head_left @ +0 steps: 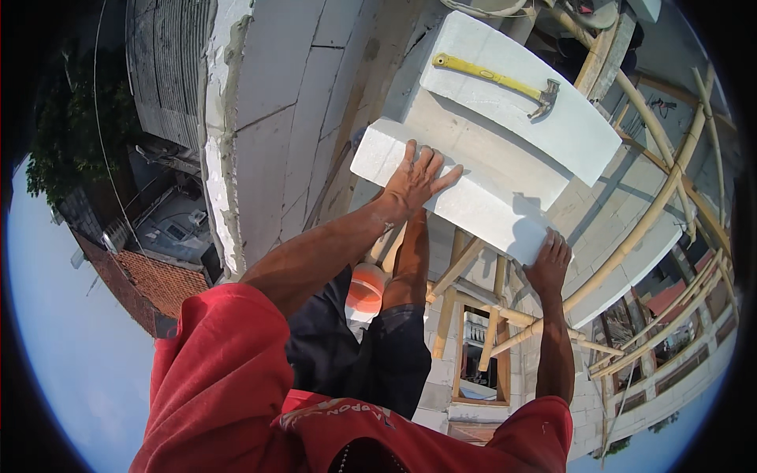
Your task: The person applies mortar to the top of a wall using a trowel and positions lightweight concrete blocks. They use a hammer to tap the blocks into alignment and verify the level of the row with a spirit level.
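A long white lightweight concrete block (482, 211) lies slantwise in front of me. My left hand (415, 183) grips its left part from above, fingers bent over the top and thumb spread to the right. At the opposite end, my right hand (550, 266) wraps round the corner, fingers pointing away from me. Whether the block's underside rests on anything is hidden. Beyond it, a claw hammer (495, 76) with a yellow handle lies on a second white block (576, 130), out of reach of both hands. A pale, flat surface (481, 134) shows between the two blocks.
A pale block wall (272, 118) with mortar along its edge rises at the left, with a steep drop to roofs (162, 280) beyond. Bamboo poles (643, 236) cross at the right. Below, an orange bucket (365, 290) stands beside my legs, near timber props (457, 272) and a wooden window frame (502, 370).
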Demonstrator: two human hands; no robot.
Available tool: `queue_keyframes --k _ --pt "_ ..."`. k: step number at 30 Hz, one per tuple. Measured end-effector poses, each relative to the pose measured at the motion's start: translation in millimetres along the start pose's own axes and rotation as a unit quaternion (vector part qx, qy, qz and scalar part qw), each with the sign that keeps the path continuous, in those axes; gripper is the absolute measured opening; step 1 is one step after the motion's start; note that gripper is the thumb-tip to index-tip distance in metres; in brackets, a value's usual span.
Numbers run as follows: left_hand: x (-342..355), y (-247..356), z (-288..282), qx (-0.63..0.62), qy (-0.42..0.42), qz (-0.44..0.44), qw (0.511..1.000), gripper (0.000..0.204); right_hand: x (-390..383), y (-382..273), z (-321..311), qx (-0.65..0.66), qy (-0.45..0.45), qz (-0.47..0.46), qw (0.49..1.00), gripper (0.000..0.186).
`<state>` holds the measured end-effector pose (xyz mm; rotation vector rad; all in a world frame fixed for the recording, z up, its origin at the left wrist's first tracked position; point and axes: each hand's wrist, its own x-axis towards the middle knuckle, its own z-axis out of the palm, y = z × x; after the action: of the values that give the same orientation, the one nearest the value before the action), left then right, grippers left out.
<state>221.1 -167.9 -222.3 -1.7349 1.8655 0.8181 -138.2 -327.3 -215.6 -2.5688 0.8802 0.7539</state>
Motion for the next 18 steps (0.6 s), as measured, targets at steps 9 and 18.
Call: queue_keyframes --k 9,18 --pt "-237 40 -145 -0.216 0.215 -0.073 0.95 0.073 -104 -22 -287 -0.064 -0.036 -0.163 0.984 0.111" --pt "-472 18 -251 -0.344 0.374 -0.218 0.833 0.089 -69 -183 -595 -0.258 -0.05 -0.393 0.881 0.115"
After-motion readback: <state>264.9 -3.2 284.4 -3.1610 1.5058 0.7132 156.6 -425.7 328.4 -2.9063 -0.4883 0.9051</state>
